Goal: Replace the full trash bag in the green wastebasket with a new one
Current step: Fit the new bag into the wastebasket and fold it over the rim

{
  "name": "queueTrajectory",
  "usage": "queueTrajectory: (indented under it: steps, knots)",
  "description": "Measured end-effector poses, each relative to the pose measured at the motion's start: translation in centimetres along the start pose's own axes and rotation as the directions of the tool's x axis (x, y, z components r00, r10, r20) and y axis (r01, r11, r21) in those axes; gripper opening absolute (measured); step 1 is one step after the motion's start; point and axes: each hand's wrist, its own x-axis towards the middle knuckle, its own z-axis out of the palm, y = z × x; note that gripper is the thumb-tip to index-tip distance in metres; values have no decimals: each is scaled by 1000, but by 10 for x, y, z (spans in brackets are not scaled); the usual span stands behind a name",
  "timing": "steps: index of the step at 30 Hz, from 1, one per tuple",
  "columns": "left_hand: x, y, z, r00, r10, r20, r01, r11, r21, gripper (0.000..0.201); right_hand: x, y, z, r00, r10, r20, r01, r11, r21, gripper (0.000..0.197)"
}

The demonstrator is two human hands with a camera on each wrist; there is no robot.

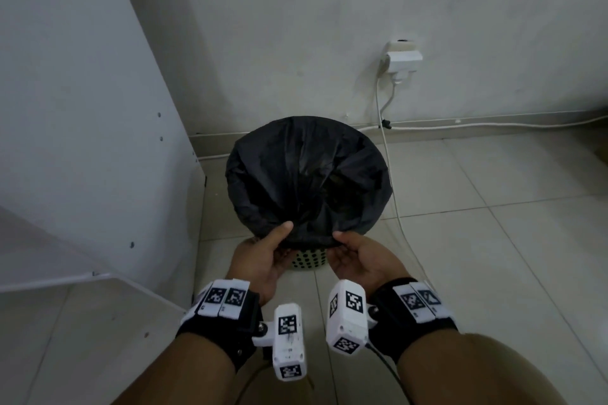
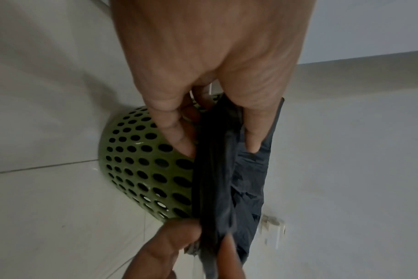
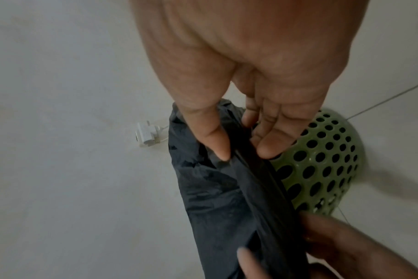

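- A round green plastic wastebasket with many small holes in its wall [image 1: 309, 260] stands on the pale tiled floor [image 1: 460, 240], close to the white wall [image 1: 329, 26].
- A black thin plastic trash bag [image 1: 306, 174] sits in the wastebasket. Its top is spread wide over the rim and folded down the outside, so only the low part of the green wall shows.
- The left hand [image 1: 263, 256] holds the near edge of the bag. Its thumb lies on top of the bag and its fingers [image 2: 177, 132] are tucked under the folded edge, so it pinches the plastic.
- The right hand [image 1: 358, 256] holds the same near edge, just beside the left hand. Its thumb [image 3: 210, 136] presses on the bag from one side and its fingers [image 3: 272, 139] from the other.
- The two hands are near each other but do not touch.
- A white panel with small screw holes [image 1: 82, 108] stands to the left of the wastebasket.
- A white plug in a wall socket [image 1: 401, 59] is up on the wall to the right, and a white cable [image 1: 391, 168] hangs down from it to the floor, just beside the wastebasket.
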Motion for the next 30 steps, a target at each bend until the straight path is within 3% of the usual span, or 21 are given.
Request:
queueTrajectory:
  steps: [8,12,15,25,30]
  knots:
    - [4,3,5,1000,24,-9,-24,1000,-2,23,-4,-2,-5,998,53,32,-49,990,-136,5]
    - [6,13,-2,1000,0,23,-1,999,52,30,0,-16,-18,991,-135,-10,135,991,-3,30]
    - [9,23,-10,999,3,36,-7,994,111,28,-2,-22,-26,990,-144,-1,144,989,-24,36]
    - [14,22,-10,995,99,-20,-97,992,79,30,-3,-18,-16,997,-77,20,73,990,123,12]
    - [12,14,-7,987,135,-82,-132,990,46,16,-1,-10,-20,993,-118,21,115,990,84,10]
